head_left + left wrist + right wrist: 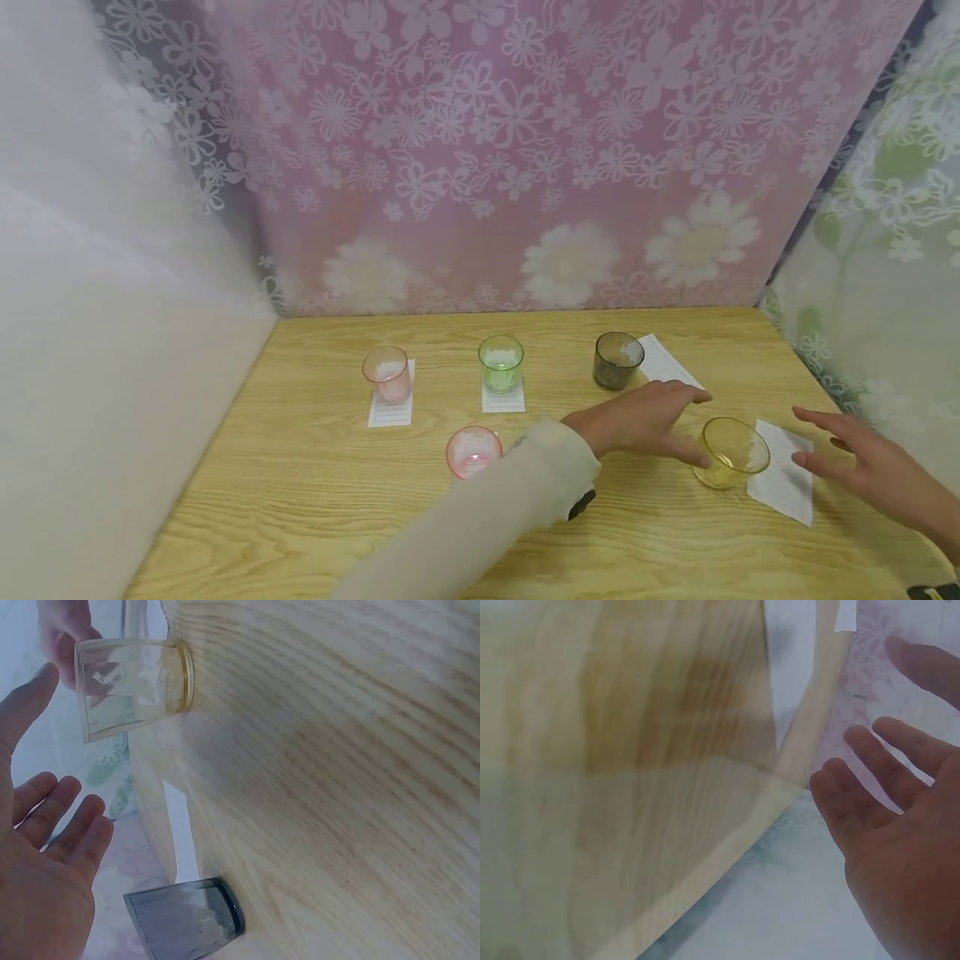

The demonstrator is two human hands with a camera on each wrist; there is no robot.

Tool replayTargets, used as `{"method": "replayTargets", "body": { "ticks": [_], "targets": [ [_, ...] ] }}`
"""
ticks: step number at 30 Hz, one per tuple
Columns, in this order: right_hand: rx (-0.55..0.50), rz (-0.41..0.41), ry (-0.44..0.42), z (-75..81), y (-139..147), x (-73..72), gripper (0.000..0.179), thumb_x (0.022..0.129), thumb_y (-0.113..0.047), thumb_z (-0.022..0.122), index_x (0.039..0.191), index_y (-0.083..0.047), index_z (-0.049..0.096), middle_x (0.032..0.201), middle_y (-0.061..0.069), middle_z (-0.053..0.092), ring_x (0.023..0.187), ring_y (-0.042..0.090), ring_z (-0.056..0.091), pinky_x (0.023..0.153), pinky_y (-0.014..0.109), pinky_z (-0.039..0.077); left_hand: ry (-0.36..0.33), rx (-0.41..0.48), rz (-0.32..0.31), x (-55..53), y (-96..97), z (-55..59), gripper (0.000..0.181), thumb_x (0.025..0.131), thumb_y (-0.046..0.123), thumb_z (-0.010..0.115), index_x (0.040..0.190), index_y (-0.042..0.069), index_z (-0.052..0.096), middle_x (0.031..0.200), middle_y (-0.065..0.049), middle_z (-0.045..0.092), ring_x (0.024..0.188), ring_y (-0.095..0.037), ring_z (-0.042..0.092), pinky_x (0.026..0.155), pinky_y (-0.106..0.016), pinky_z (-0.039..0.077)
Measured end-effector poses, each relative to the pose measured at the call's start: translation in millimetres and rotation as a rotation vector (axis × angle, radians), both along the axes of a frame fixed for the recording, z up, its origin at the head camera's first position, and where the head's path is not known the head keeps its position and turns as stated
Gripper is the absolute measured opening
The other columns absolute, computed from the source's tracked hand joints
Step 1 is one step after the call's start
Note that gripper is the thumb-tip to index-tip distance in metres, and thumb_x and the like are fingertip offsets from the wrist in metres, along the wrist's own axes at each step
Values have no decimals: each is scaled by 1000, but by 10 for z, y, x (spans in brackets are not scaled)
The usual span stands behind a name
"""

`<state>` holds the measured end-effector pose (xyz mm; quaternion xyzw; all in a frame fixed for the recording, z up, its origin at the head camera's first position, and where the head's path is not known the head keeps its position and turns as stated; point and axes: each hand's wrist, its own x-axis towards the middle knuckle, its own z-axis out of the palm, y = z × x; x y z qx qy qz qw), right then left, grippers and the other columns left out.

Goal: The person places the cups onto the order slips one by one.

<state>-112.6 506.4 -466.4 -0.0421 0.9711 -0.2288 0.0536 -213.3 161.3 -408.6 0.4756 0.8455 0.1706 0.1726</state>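
A yellow glass stands upright on the wooden table, at the left edge of a white lined paper. My left hand is over its left side, fingers spread; in the left wrist view the thumb is close to the yellow glass rim, and I cannot tell if they touch. My right hand hovers beyond the paper's right side with fingers apart, holding nothing. A dark grey glass stands just behind the left hand, beside another paper slip.
A green glass and a pale pink glass stand on paper slips farther left. Partly behind the left sleeve is a bright pink glass. Flowered curtains border the table's back and right; a pale sheet hangs on the left.
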Motion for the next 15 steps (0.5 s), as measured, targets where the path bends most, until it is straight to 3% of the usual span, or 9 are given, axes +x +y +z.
{"method": "replayTargets", "body": {
  "ticks": [2, 4, 6, 8, 10, 11, 12, 13, 15],
  "targets": [
    [5, 12, 12, -33, 9, 31, 80, 108, -33, 72, 164, 9, 34, 155, 47, 39, 122, 75, 48, 85, 82, 47, -10, 6, 2, 15, 8, -34, 89, 100, 60, 75, 172, 29, 32, 171, 18, 39, 158, 3, 34, 124, -11, 30],
    [18, 25, 48, -74, 28, 56, 79, 105, -30, 76, 162, 10, 40, 152, 46, 45, 122, 62, 57, 91, 61, 59, -17, 12, 7, 30, 15, -62, 89, 100, 60, 75, 172, 29, 32, 172, 18, 38, 159, 3, 33, 124, -11, 29],
    [28, 34, 67, -107, 54, 86, 79, 103, -29, 79, 161, 9, 41, 151, 45, 47, 121, 57, 57, 85, 40, 60, -14, 14, 9, 42, 26, -88, 89, 99, 60, 75, 172, 29, 33, 172, 18, 37, 159, 3, 33, 124, -11, 29],
    [28, 41, 90, -150, 90, 116, 80, 100, -28, 82, 162, 5, 43, 153, 42, 50, 137, 26, 58, 78, 16, 48, -13, 15, 12, 47, 33, -101, 89, 99, 60, 75, 171, 29, 33, 173, 17, 36, 159, 2, 33, 125, -11, 28],
    [10, 48, 92, -199, 119, 143, 82, 100, -28, 82, 164, 3, 41, 155, 42, 47, 145, -10, 39, 77, 5, 36, -16, 8, 16, 54, 45, -114, 89, 99, 61, 74, 171, 30, 33, 174, 17, 35, 160, 2, 32, 125, -12, 28],
    [-2, 54, 84, -218, 121, 159, 83, 101, -27, 81, 166, 3, 39, 157, 43, 45, 148, -18, 27, 79, 4, 35, -17, 7, 17, 58, 53, -121, 88, 99, 61, 74, 171, 30, 33, 174, 17, 34, 160, 2, 32, 126, -12, 28],
    [-14, 60, 86, -242, 124, 174, 84, 101, -26, 81, 167, 3, 37, 158, 44, 43, 137, -31, 16, 82, 0, 30, -17, 8, 18, 62, 64, -128, 88, 99, 61, 74, 171, 30, 34, 174, 17, 35, 160, 2, 32, 126, -12, 28],
    [-21, 61, 82, -262, 123, 185, 85, 101, -26, 81, 168, 2, 35, 159, 45, 41, 125, -38, 9, 83, -3, 24, -17, 6, 20, 67, 73, -132, 88, 99, 61, 74, 171, 30, 34, 174, 17, 35, 160, 2, 32, 126, -13, 28],
    [-37, 63, 72, -286, 108, 201, 87, 102, -24, 79, 169, 3, 31, 160, 47, 37, 133, -34, 0, 91, -7, 16, -16, 2, 28, 78, 91, -141, 88, 99, 61, 74, 171, 31, 34, 173, 18, 36, 160, 2, 32, 126, -12, 28]
  ]
}}
